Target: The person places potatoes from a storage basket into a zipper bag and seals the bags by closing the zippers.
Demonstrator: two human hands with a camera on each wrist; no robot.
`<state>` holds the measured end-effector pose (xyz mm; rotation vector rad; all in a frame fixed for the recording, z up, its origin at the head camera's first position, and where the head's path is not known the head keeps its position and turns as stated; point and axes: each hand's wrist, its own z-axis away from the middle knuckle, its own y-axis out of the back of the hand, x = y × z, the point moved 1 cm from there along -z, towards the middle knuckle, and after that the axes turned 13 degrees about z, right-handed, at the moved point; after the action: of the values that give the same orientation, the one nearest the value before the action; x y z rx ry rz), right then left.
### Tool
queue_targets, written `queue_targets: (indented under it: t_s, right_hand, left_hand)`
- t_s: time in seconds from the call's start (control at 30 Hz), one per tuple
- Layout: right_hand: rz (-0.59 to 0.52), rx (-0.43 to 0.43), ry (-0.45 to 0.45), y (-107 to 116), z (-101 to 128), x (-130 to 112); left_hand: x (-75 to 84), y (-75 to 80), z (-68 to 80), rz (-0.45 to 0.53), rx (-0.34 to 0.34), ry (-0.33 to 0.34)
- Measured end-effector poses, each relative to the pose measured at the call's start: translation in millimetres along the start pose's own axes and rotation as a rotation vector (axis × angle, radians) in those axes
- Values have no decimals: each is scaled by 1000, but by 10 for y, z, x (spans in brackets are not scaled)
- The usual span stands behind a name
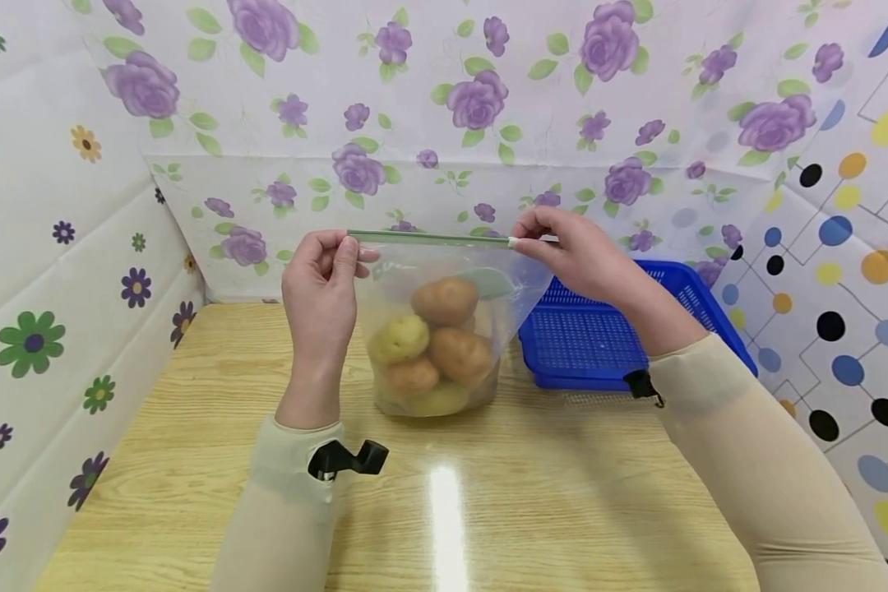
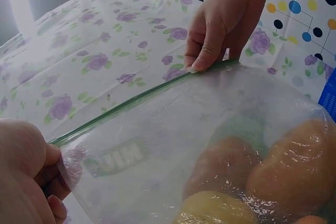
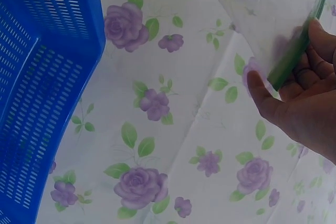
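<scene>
A clear zip bag (image 1: 392,284) with a green seal strip (image 1: 429,238) stands upright on the wooden table, its lower part holding several potatoes (image 1: 460,355), brown and yellowish. My left hand (image 1: 321,288) pinches the left end of the strip between thumb and fingers. Toward the other end, my right hand (image 1: 573,251) pinches the same strip with thumb and forefinger. Seen from the left wrist, the strip (image 2: 126,103) runs taut between both hands, its edges together near the right thumb. From the right wrist, the strip's green end (image 3: 287,66) sticks out past the fingers.
A blue plastic basket (image 1: 588,345) with slotted walls sits on the table to the right of the bag, partly under my right forearm. Flowered sheeting (image 1: 281,107) hangs behind the wooden table (image 1: 533,501), and patterned sheets cover both sides.
</scene>
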<state>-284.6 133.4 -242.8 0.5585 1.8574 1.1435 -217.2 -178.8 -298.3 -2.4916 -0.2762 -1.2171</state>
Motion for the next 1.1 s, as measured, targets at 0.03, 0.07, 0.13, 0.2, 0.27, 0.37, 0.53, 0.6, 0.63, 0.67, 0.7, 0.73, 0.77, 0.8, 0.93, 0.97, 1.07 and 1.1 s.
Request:
queue_targets:
  t_s: [0.03, 0.07, 0.13, 0.2, 0.27, 0.37, 0.53, 0.6, 0.63, 0.67, 0.7, 0.73, 0.77, 0.8, 0.93, 0.97, 1.07, 1.1]
  right_hand:
    - [-1, 2, 0, 1, 6, 7]
    - [-3, 3, -1, 4, 13, 13]
    - [-5, 3, -2, 8, 24, 31]
    - [1, 2, -9, 16, 40, 47]
    - [8, -4, -19, 23, 55, 62]
    - [22, -8, -30, 36, 77, 85]
    - [33, -3, -35, 65, 111, 130]
    - [33, 3, -35, 78, 129, 153]
    - [34, 6, -35, 86, 138, 168]
    - [32, 8, -33, 93, 147, 182]
    - [30, 10, -33, 101, 157, 194]
    - [28, 12, -34, 108, 167, 206]
    - [27, 12, -36, 114, 177, 216]
    - [26, 12, -38, 120, 188, 225]
    - [22, 7, -63, 139, 221, 242]
    - [21, 5, -71, 142, 228, 246]
    - [27, 5, -94, 149, 243, 259]
    - [28, 7, -98, 151, 248, 267]
  left_hand:
    - [-2, 1, 0, -1, -3, -2]
    - [-5, 4, 0, -3, -7, -6]
    - [-10, 8, 2, -1, -10, -10]
    - [-13, 14, 3, -2, -12, -12]
    - [-14, 19, 3, -4, -12, -11]
    - [-13, 24, 1, -9, -12, -7]
    - [-7, 34, -1, 0, -20, -1]
    - [-10, 42, -2, 5, -18, 3]
    - [-11, 43, -3, 8, -17, 5]
    - [-14, 45, -5, 12, -14, 7]
    - [-17, 47, -7, 14, -13, 8]
    - [-19, 49, -9, 16, -11, 9]
    - [-22, 51, -11, 17, -10, 10]
    - [-23, 53, -11, 19, -10, 11]
    - [-26, 65, -11, 20, -6, 11]
    - [-25, 67, -10, 21, -4, 11]
    - [-24, 66, -9, 28, -1, 11]
    - [-26, 64, -10, 30, 0, 12]
